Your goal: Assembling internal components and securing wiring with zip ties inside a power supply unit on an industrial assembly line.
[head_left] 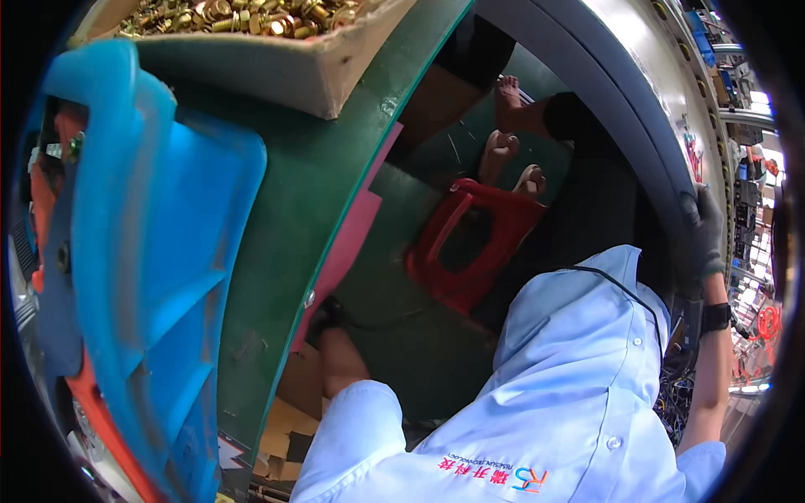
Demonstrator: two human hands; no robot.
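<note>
My right hand, in a dark glove with a black watch at the wrist, grips the edge of a large curved grey metal panel on the right. My left forearm reaches down under the edge of the green table. My left hand looks dark-gloved and is mostly hidden there, beside a pink sheet; its grip cannot be made out. My light blue shirt fills the lower middle.
A red plastic stool stands on the green floor below me, with feet in sandals beyond it. A cardboard box of brass bolts and a blue plastic crate sit on the table. Cardboard lies underneath.
</note>
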